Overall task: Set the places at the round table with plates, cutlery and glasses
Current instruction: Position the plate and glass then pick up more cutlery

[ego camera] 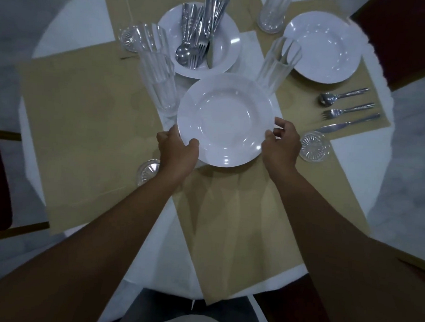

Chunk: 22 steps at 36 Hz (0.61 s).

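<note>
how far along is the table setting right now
Done: the right-side place has a plate, with spoon, fork and knife alongside. In hand: left hand and right hand hold a plate. Left: cutlery pile and stacked glasses to distribute.

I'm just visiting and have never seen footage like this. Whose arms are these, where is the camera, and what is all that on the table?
There is no machine here: a person wears a wide-angle camera on the head, looking down at their own arms. The left hand and right hand have a grip on opposite edges of a white plate, over the tan placemat nearest the person. On the round table, another plate piled with cutlery sits further off. To the right a place looks set: a plate, with a spoon, fork and knife beside it. Tall glasses and small glass coasters stand around.
</note>
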Each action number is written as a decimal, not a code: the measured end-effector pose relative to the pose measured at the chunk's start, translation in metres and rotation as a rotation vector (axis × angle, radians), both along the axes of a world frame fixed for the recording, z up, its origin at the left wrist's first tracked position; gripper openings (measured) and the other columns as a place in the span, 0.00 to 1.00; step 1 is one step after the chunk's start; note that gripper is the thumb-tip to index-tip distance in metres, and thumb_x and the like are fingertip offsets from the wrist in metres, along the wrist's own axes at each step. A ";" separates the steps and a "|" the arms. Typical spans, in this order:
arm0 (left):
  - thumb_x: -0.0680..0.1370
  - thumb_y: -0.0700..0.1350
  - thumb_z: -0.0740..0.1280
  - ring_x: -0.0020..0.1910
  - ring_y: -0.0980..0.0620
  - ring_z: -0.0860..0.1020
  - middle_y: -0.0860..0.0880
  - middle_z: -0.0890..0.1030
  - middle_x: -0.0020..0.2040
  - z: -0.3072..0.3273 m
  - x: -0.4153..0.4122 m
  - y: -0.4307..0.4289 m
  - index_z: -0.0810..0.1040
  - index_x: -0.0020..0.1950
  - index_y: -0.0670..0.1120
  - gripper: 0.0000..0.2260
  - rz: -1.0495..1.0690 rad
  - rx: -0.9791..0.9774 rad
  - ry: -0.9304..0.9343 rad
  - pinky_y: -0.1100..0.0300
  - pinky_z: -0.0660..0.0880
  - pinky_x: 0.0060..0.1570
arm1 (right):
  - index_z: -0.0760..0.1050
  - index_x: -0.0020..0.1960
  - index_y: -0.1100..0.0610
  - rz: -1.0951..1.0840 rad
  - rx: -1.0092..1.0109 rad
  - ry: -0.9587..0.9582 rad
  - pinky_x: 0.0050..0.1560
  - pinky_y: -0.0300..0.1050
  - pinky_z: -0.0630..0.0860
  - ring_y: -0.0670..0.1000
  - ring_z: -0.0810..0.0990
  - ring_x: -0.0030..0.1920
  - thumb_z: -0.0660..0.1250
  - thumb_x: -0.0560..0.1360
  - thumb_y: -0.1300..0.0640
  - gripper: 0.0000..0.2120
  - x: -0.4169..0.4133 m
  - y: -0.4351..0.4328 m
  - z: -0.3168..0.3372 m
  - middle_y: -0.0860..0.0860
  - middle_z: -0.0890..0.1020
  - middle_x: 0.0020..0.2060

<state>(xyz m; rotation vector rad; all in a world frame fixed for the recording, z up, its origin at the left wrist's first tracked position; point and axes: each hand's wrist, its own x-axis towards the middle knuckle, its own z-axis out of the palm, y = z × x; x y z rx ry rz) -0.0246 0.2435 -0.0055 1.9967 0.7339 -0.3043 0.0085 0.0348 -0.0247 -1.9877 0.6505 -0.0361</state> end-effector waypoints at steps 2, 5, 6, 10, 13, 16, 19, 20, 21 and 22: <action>0.76 0.48 0.63 0.60 0.45 0.73 0.50 0.64 0.60 0.002 -0.003 -0.003 0.69 0.68 0.49 0.21 0.015 -0.007 -0.008 0.47 0.74 0.61 | 0.77 0.63 0.51 -0.018 0.024 -0.006 0.47 0.37 0.76 0.42 0.80 0.43 0.65 0.78 0.64 0.16 -0.006 -0.004 0.001 0.43 0.80 0.44; 0.76 0.48 0.64 0.57 0.46 0.76 0.47 0.70 0.63 0.004 -0.012 -0.009 0.68 0.70 0.48 0.22 0.054 -0.049 -0.049 0.46 0.76 0.59 | 0.78 0.63 0.52 -0.035 0.049 -0.036 0.47 0.34 0.77 0.39 0.80 0.44 0.65 0.79 0.64 0.16 -0.020 -0.013 0.004 0.45 0.81 0.45; 0.77 0.49 0.64 0.55 0.46 0.77 0.45 0.72 0.62 0.004 -0.016 -0.010 0.68 0.70 0.48 0.22 0.066 -0.073 -0.059 0.45 0.77 0.57 | 0.78 0.63 0.52 -0.036 0.049 -0.053 0.45 0.30 0.76 0.35 0.80 0.43 0.65 0.79 0.64 0.16 -0.027 -0.016 0.005 0.43 0.81 0.45; 0.79 0.51 0.61 0.41 0.60 0.79 0.53 0.78 0.44 0.002 -0.043 -0.015 0.66 0.71 0.53 0.19 0.066 -0.085 -0.107 0.58 0.77 0.41 | 0.77 0.64 0.51 -0.028 0.065 -0.088 0.49 0.31 0.77 0.37 0.81 0.47 0.65 0.79 0.64 0.16 -0.062 -0.030 0.009 0.40 0.82 0.47; 0.82 0.50 0.59 0.37 0.68 0.76 0.54 0.77 0.40 -0.002 -0.069 -0.019 0.66 0.70 0.53 0.16 -0.032 -0.018 -0.125 0.66 0.67 0.36 | 0.77 0.62 0.47 -0.033 0.079 -0.101 0.50 0.30 0.78 0.37 0.82 0.49 0.65 0.79 0.64 0.17 -0.095 -0.040 0.006 0.35 0.83 0.45; 0.82 0.47 0.59 0.39 0.65 0.76 0.57 0.77 0.42 -0.007 -0.095 -0.025 0.67 0.68 0.53 0.14 -0.119 0.021 -0.110 0.65 0.67 0.36 | 0.78 0.64 0.51 -0.074 0.085 -0.090 0.50 0.30 0.78 0.38 0.83 0.49 0.66 0.78 0.64 0.16 -0.128 -0.051 0.000 0.39 0.84 0.47; 0.82 0.46 0.59 0.42 0.65 0.75 0.57 0.77 0.46 -0.013 -0.116 -0.030 0.68 0.68 0.52 0.14 -0.170 0.042 -0.066 0.71 0.65 0.37 | 0.79 0.63 0.49 -0.097 0.082 -0.066 0.47 0.28 0.77 0.38 0.83 0.46 0.68 0.78 0.63 0.16 -0.158 -0.063 -0.004 0.42 0.84 0.46; 0.82 0.47 0.60 0.42 0.65 0.75 0.58 0.77 0.45 -0.014 -0.121 -0.031 0.69 0.68 0.52 0.14 -0.188 0.049 -0.053 0.72 0.65 0.37 | 0.79 0.62 0.48 -0.101 0.078 -0.061 0.45 0.27 0.76 0.38 0.83 0.45 0.68 0.77 0.62 0.16 -0.167 -0.066 -0.005 0.42 0.84 0.46; 0.82 0.47 0.60 0.42 0.66 0.74 0.59 0.77 0.43 -0.015 -0.125 -0.033 0.69 0.68 0.52 0.14 -0.204 0.056 -0.044 0.73 0.65 0.36 | 0.79 0.61 0.46 -0.107 0.073 -0.055 0.44 0.26 0.76 0.37 0.82 0.43 0.69 0.77 0.62 0.16 -0.175 -0.069 -0.005 0.43 0.84 0.45; 0.82 0.47 0.60 0.41 0.67 0.74 0.60 0.76 0.42 -0.016 -0.129 -0.035 0.69 0.68 0.52 0.14 -0.219 0.057 -0.038 0.73 0.65 0.36 | 0.79 0.60 0.45 -0.117 0.069 -0.045 0.42 0.26 0.75 0.37 0.82 0.42 0.69 0.77 0.61 0.15 -0.182 -0.072 -0.006 0.43 0.83 0.45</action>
